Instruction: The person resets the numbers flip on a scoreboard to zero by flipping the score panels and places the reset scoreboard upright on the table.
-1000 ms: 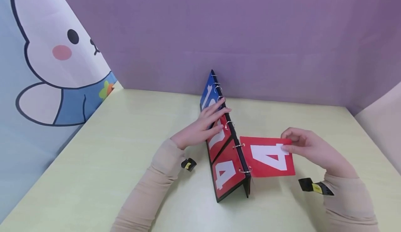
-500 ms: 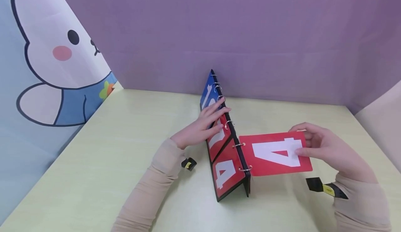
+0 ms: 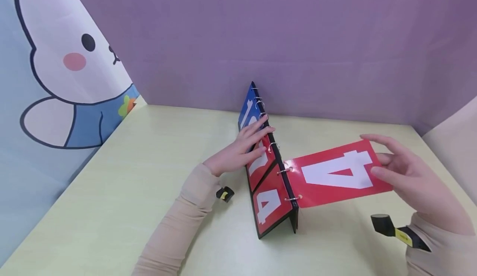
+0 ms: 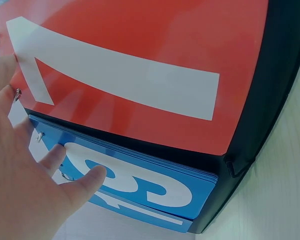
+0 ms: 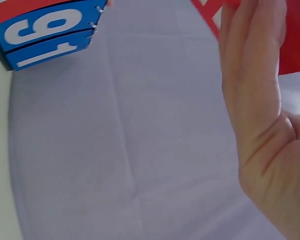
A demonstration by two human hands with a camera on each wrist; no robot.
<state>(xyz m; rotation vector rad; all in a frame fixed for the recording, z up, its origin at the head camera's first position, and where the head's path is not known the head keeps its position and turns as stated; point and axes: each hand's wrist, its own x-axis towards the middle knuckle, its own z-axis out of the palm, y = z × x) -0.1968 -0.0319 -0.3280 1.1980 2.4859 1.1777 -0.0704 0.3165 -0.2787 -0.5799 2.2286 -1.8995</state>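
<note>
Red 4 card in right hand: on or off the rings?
On: two rings join the red card to the black spine.

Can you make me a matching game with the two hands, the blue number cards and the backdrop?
1. Left hand
2. Right hand
3. Blue number cards
4. Backdrop

A. holding a red 4 card out to the side
B. purple
C. spread across the flip scoreboard
D. at the flip scoreboard's far end

Pairs: 1-C, 2-A, 3-D, 4-B
</note>
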